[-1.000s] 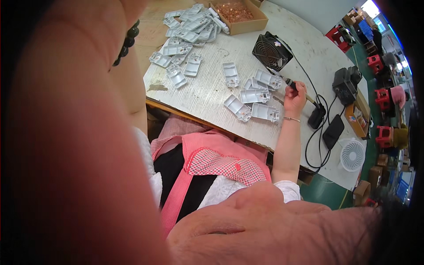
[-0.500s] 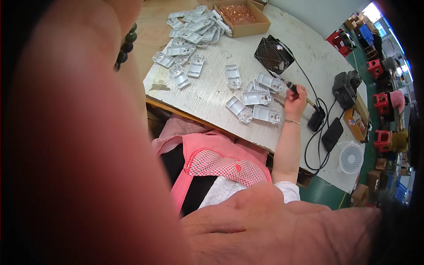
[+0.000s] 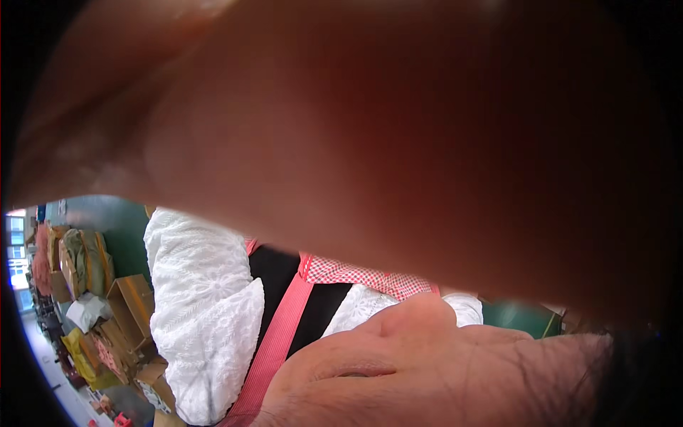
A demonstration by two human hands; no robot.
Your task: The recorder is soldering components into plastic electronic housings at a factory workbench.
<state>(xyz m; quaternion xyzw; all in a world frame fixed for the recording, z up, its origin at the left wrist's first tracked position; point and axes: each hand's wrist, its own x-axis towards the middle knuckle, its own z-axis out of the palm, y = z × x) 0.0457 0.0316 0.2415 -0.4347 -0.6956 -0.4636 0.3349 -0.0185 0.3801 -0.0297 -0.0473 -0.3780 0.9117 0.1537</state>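
Observation:
My left hand and forearm (image 3: pixel 306 149), very near the camera, spread blurred across the upper and middle picture. Its fingers cannot be made out, nor whether they hold anything. A white patterned sleeve (image 3: pixel 203 313) shows below it at the left. Beneath the arm, part of a pink and red checked apron (image 3: pixel 363 274) with a pink strap is visible over black cloth. My right hand is out of sight, and so are the worktable, the white plastic cases and the soldering iron, all behind the blurred skin.
Beyond the sleeve at the left, open cardboard boxes (image 3: pixel 131 306) stand together with a yellow bag (image 3: pixel 82 356) and other bundles. Green floor (image 3: pixel 121 217) shows behind them. A small red object (image 3: pixel 122 420) is at the lower left edge.
My left arm has swung from the left side across the view, covering the table. My right hand, which gripped the soldering iron beside the white cases, is now hidden.

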